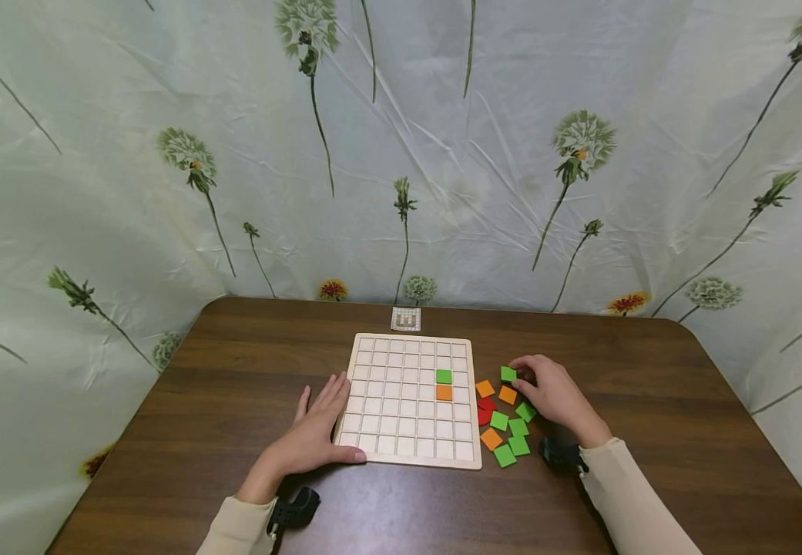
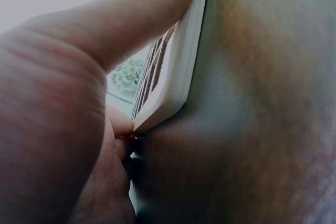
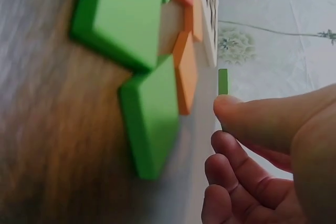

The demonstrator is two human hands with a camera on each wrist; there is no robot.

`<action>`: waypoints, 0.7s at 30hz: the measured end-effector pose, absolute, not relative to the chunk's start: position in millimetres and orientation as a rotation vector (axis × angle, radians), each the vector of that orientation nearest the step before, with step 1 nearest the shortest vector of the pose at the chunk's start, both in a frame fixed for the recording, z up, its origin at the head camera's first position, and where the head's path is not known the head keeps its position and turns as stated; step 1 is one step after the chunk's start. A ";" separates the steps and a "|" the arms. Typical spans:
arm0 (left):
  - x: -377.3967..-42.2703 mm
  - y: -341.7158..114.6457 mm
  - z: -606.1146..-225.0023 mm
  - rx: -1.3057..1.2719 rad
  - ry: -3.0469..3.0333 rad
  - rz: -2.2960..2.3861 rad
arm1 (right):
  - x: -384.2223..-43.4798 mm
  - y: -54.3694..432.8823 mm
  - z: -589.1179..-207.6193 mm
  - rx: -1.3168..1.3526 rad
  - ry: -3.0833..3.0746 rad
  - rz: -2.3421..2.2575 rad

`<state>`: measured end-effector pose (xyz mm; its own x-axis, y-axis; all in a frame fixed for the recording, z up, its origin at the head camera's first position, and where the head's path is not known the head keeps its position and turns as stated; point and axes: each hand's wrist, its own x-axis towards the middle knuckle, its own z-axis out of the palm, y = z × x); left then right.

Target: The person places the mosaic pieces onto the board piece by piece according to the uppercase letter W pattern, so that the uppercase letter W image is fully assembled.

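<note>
A pale wooden grid board (image 1: 387,425) lies on the table, with one green square tile (image 1: 444,376) and one orange square tile (image 1: 444,393) in its cells. My left hand (image 1: 313,435) rests at the board's left edge, fingers extended along the side and thumb on the near corner. In the left wrist view the thumb (image 2: 131,17) lies over the board's rim (image 2: 176,87). Right of the board, my right hand (image 1: 555,391) pinches a green tile (image 1: 508,375) between thumb and fingers. The right wrist view shows that green tile (image 3: 223,81) edge-on above the thumb tip, clear of the others.
Loose green tiles (image 1: 505,455), orange tiles (image 1: 491,438) and red pieces (image 1: 484,416) lie scattered between the board and my right hand. A small printed grid card (image 1: 406,319) lies beyond the board near the table's back edge. A floral curtain (image 1: 470,169) hangs behind the table.
</note>
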<state>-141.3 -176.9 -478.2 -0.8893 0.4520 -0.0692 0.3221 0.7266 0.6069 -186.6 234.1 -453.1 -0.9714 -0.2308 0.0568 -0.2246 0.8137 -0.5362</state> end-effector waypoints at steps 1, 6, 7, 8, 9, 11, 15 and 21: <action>-141.3 -177.0 -477.9 0.615 2.719 0.894 | -185.5 232.9 -451.7 -0.383 2.989 -0.882; -141.6 -176.9 -477.0 0.607 2.710 0.889 | -180.0 227.1 -447.0 -0.423 3.006 -0.919; -141.7 -176.7 -476.8 0.607 2.707 0.890 | -179.3 225.8 -446.9 -0.427 3.008 -0.927; -141.8 -176.6 -476.9 0.607 2.705 0.890 | -178.5 224.6 -446.9 -0.430 3.009 -0.934; -141.7 -176.6 -477.0 0.609 2.705 0.897 | -177.7 223.3 -446.8 -0.435 3.009 -0.940; -141.7 -176.4 -477.2 0.605 2.705 0.895 | -176.2 220.5 -446.8 -0.448 3.006 -0.951; -141.9 -176.6 -478.3 0.596 2.704 0.881 | -173.1 214.5 -446.8 -0.445 2.990 -0.976; -142.9 -177.4 -480.5 0.597 2.703 0.880 | -169.9 204.8 -447.8 -0.479 2.975 -1.002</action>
